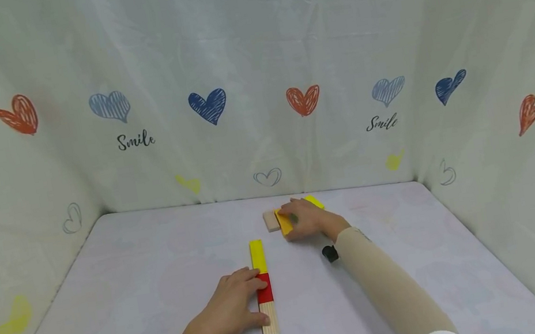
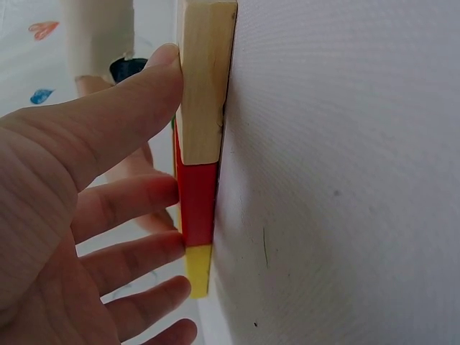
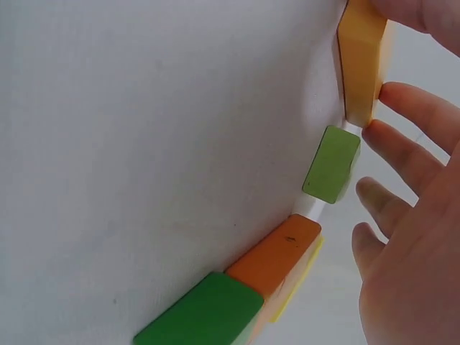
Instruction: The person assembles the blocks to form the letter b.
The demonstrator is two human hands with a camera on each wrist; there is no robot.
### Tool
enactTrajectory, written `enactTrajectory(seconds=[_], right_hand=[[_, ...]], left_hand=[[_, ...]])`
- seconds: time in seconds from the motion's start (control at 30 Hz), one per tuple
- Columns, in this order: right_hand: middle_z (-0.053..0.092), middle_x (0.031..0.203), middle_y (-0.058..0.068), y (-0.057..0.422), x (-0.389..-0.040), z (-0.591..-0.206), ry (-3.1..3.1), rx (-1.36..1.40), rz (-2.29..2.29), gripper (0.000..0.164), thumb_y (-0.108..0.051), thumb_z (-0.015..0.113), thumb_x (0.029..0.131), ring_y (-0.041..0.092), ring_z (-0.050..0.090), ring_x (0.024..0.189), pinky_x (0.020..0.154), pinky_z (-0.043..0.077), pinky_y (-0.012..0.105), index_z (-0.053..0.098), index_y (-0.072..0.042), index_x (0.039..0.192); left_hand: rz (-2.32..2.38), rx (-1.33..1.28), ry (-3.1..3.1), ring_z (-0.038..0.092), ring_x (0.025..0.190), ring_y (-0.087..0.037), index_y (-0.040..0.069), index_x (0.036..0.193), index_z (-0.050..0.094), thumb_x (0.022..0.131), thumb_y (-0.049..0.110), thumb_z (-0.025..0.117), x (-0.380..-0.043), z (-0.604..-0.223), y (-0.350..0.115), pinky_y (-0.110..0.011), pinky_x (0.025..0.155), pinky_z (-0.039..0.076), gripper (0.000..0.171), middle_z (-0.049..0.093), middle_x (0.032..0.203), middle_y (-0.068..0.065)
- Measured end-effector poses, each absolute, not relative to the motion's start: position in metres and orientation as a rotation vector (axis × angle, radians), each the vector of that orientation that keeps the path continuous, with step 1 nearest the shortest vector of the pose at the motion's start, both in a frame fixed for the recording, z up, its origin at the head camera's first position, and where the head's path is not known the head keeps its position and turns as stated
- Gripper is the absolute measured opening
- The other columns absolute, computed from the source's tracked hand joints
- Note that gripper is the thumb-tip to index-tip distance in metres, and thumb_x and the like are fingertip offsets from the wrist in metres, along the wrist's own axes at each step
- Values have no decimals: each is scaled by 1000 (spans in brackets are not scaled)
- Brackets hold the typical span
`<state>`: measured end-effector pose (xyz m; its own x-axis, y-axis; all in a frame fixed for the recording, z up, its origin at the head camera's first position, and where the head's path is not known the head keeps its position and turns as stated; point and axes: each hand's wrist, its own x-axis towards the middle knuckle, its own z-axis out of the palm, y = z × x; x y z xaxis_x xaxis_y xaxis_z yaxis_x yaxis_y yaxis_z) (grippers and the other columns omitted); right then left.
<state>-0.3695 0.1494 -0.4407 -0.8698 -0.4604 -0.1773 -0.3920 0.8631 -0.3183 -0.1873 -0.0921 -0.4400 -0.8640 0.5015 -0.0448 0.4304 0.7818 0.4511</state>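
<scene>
In the head view, a yellow block (image 1: 257, 255), a red block (image 1: 265, 290) and a plain wooden block (image 1: 270, 327) lie end to end in a straight row. Beside the row is my left hand (image 1: 232, 307), fingers spread; its thumb touches the wooden block and fingertips rest at the red one. Farther off, my right hand (image 1: 307, 220) grips a yellow-orange block (image 3: 361, 65) between thumb and fingertips. A pale wooden block (image 1: 271, 221) lies just left of that block. Under the right hand, a light green block (image 3: 332, 164) shows in the right wrist view.
An orange block (image 3: 277, 255) and a dark green block (image 3: 205, 316) adjoin each other near the right hand. Behind that hand, another yellow block (image 1: 314, 201) is partly hidden. A heart-printed curtain (image 1: 264, 144) encloses the back and sides of the white table (image 1: 121, 272).
</scene>
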Motion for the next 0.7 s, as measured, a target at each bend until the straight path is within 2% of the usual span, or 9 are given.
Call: enactTrajectory(seconds=[0.43, 0.7], right_hand=[[41, 147, -3, 156, -350, -440, 2800, -652, -418, 67, -42, 76, 74, 22, 29, 138, 111, 27, 50, 54, -27, 135], [46, 141, -5, 159, -336, -441, 2811, -721, -376, 65, -45, 77, 73, 20, 35, 133, 111, 28, 48, 57, -27, 132]], left_hand=[[635, 719, 2807, 37, 132, -32, 16, 121, 66, 68, 45, 83, -188, -440, -90, -53, 106, 30, 63, 52, 137, -9], [659, 717, 2802, 38, 132, -32, 16, 120, 66, 68, 45, 83, -187, -439, -91, -53, 106, 30, 62, 52, 137, -9]])
